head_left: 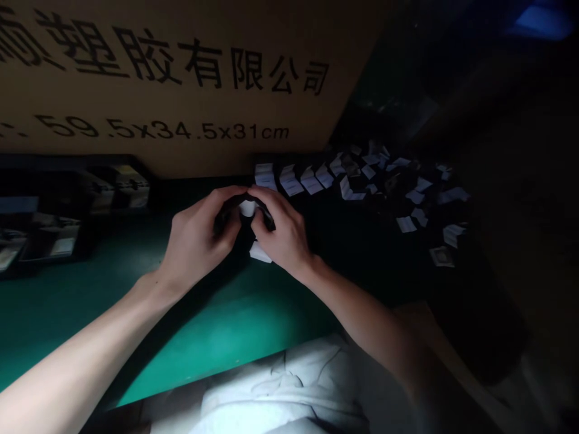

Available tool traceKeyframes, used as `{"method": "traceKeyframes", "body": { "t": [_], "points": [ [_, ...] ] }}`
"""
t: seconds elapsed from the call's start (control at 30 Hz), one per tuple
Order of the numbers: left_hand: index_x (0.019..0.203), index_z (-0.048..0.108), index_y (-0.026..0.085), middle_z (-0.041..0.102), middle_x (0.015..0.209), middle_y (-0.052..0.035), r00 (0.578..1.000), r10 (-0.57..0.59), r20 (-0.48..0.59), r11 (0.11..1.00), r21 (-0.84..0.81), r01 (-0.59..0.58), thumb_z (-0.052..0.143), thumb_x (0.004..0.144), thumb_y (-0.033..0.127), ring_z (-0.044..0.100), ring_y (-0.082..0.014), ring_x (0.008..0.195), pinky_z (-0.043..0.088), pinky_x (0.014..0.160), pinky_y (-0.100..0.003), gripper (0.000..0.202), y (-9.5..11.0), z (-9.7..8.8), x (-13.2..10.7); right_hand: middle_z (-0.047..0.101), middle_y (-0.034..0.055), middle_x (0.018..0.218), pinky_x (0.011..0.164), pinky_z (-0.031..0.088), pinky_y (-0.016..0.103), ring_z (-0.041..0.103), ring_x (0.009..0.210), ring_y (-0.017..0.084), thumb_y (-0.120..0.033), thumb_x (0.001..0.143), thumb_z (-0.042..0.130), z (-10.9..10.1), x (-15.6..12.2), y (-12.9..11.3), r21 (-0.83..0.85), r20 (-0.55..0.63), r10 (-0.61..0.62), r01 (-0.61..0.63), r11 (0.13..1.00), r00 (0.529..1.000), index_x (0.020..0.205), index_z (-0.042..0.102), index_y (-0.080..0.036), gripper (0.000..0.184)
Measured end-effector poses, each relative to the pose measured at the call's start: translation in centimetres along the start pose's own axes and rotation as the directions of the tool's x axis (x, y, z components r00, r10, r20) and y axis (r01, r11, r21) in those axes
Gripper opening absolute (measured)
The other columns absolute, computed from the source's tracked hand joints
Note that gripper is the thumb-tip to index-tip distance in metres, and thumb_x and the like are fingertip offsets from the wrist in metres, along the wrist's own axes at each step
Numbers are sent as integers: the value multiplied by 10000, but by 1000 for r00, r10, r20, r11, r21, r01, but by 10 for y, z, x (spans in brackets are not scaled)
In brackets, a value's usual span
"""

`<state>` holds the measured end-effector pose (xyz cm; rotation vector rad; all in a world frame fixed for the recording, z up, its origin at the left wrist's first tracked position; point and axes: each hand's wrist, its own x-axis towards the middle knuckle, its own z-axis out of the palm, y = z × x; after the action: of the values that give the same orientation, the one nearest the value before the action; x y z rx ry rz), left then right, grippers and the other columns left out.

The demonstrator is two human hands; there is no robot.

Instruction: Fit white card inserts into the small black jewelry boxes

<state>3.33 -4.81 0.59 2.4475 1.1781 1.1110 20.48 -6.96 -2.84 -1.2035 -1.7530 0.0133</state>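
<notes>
My left hand [203, 226] and my right hand [283, 232] meet over the green table, index fingertips almost touching and thumbs curled inward. Between them is a small white piece [247, 208], perhaps folded paper; the fingers cover most of it. Both hands are closed around it. Just under my right hand lies another white slip [261, 252] on the table. Beyond the fingertips stands a row of folded white leaflets [290, 180], creased and partly upright.
A large cardboard box [181, 102] with black printing stands along the back. Black trays [72, 208] with small items sit at left. Many loose paper pieces [406, 224] lie scattered on the dark right side. Light-coloured cloth [284, 392] covers my lap below the table edge.
</notes>
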Motion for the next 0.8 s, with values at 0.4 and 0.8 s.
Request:
{"method": "traceKeyframes", "body": {
  "t": [0.4, 0.8],
  "points": [
    [1256, 686, 178, 791, 1146, -30, 999, 38, -16, 999, -11, -38, 601, 898, 56, 754, -126, 927, 535, 812, -166, 387, -2, 3, -3, 667, 75, 1290, 1080, 596, 357, 677, 1214, 188, -70, 946, 425, 5, -4, 2, 3, 4, 50, -50, 999, 999, 1427, 476, -258, 520],
    [1267, 690, 168, 809, 1029, -22, 992, 123, -31, 992, 45, -122, 592, 926, 112, 748, -112, 797, 522, 716, -167, 360, -4, 3, -4, 678, 68, 1320, 1063, 611, 324, 686, 1200, 183, -87, 973, 449, 0, -4, 0, -14, 45, 83, -82, 997, 996, 1513, 451, -265, 569]
  ]
}}
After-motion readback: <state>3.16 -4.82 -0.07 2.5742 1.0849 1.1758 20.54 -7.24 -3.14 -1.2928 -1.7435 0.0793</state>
